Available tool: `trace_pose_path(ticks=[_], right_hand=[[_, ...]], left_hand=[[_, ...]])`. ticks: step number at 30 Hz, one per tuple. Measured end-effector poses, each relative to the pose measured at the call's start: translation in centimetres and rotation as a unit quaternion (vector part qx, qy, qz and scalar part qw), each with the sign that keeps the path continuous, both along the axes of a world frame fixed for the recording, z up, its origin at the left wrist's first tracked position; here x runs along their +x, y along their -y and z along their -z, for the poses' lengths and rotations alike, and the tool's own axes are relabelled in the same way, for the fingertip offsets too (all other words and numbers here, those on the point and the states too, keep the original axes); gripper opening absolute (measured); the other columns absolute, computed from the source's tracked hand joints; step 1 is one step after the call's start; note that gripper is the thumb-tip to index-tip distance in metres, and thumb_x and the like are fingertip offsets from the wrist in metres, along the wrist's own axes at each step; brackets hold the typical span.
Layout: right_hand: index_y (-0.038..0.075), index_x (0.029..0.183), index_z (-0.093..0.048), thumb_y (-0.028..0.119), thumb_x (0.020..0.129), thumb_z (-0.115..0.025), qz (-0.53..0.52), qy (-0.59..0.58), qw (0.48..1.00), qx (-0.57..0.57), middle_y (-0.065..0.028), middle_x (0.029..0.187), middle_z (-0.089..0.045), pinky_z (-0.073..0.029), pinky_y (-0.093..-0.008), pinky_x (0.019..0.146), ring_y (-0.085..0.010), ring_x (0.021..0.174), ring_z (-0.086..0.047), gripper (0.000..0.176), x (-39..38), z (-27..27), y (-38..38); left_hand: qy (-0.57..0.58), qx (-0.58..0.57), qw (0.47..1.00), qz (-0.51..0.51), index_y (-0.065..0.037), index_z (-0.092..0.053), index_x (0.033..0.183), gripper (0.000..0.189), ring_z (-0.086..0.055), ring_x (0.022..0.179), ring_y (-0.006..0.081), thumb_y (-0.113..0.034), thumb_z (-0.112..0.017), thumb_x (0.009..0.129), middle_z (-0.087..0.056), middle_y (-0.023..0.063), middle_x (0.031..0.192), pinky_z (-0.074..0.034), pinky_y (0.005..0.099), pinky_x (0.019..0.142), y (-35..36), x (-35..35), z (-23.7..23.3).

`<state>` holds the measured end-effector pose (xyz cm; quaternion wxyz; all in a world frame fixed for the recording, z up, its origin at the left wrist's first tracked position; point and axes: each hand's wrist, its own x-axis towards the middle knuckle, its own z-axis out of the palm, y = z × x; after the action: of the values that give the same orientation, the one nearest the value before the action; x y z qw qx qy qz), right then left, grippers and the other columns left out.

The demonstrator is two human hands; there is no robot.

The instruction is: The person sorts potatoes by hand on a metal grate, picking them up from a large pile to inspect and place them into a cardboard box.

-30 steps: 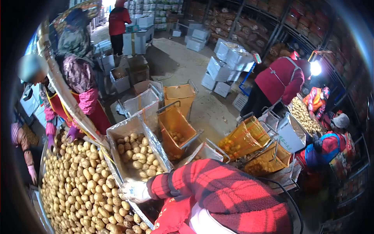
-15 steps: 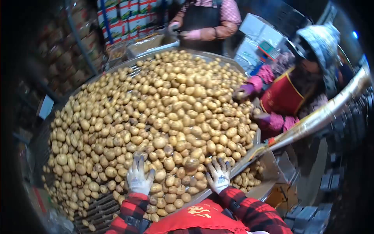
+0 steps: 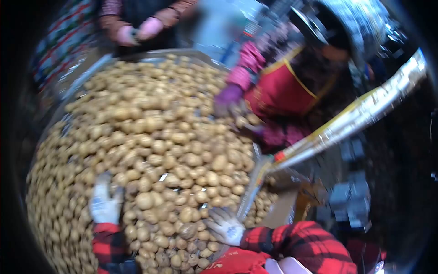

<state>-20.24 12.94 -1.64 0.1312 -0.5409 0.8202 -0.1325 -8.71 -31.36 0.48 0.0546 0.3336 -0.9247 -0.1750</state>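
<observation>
A wide heap of potatoes (image 3: 153,160) covers a metal-rimmed sorting table. My left hand (image 3: 106,203), in a white glove with dark fingertips, lies on the heap at the lower left, fingers stretched out and thumb apart. Nearer the table's right edge, my right hand (image 3: 226,227) rests on potatoes with its gloved fingers spread. Neither palm side shows, and I see no potato gripped in either. Wet glints shine on the potatoes between the two hands.
A co-worker's purple-gloved hand (image 3: 232,106) touches potatoes at the right rim. At the far side another person's pink-gloved hands (image 3: 141,33) are held together. A cardboard box (image 3: 285,201) with potatoes beside it stands right of the table, below a long plastic-wrapped bar (image 3: 351,116).
The camera view has swung to the right and blurred, so the table sits farther left. My hands are somewhat farther apart; both stay on the potatoes.
</observation>
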Motion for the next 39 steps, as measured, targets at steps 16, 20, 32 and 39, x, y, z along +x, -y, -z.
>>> trace_pose_path(ticks=[16, 20, 32, 39], right_hand=[[0.008, 0.140, -0.062, 0.026, 0.090, -0.068, 0.001, 0.018, 0.999, -0.049, -0.0226, 0.154, -0.050, -0.030, -0.0604, 0.125, -0.0403, 0.150, -0.041, 0.053, -0.1, 0.7, -0.9], [0.008, 0.133, -0.064, 0.025, 0.088, -0.070, -0.004, 0.015, 0.996, -0.088, -0.0231, 0.152, -0.050, -0.028, -0.0618, 0.125, -0.0406, 0.150, -0.041, 0.049, -0.1, 0.7, -1.3], [0.009, 0.134, -0.066, 0.024, 0.086, -0.070, -0.009, -0.055, 0.989, -0.133, -0.0211, 0.149, -0.053, -0.030, -0.0604, 0.125, -0.0405, 0.147, -0.044, 0.050, 0.3, 1.4, -1.4], [0.013, 0.136, -0.065, 0.023, 0.087, -0.072, -0.083, -0.046, 0.995, 0.007, -0.0229, 0.151, -0.051, -0.034, -0.0634, 0.120, -0.0434, 0.144, -0.046, 0.051, -1.5, 1.4, -1.2]], left_hand=[[0.105, -0.195, 0.975, -0.031, -0.030, -0.034, 0.168, 0.078, -0.029, 0.153, 0.0562, -0.047, -0.065, 0.099, -0.025, 0.0167, 0.176, -0.024, 0.0644, 0.128, 2.3, -6.0, 5.8], [0.167, -0.158, 0.972, 0.046, -0.026, -0.044, 0.164, 0.070, -0.029, 0.153, 0.0560, -0.045, -0.064, 0.099, -0.022, 0.0219, 0.175, -0.025, 0.0659, 0.126, -6.0, -0.3, 2.9], [0.130, -0.170, 0.976, 0.029, -0.023, -0.056, 0.156, 0.065, -0.031, 0.157, 0.0414, -0.060, -0.064, 0.102, -0.039, 0.0142, 0.170, -0.031, 0.0581, 0.126, -22.8, 16.7, -0.3], [-0.019, -0.089, 0.992, -0.088, -0.016, -0.073, 0.127, 0.036, -0.030, 0.152, 0.0565, -0.035, -0.073, 0.096, -0.049, 0.0131, 0.162, -0.036, 0.0668, 0.120, -25.0, 16.9, 2.2]])
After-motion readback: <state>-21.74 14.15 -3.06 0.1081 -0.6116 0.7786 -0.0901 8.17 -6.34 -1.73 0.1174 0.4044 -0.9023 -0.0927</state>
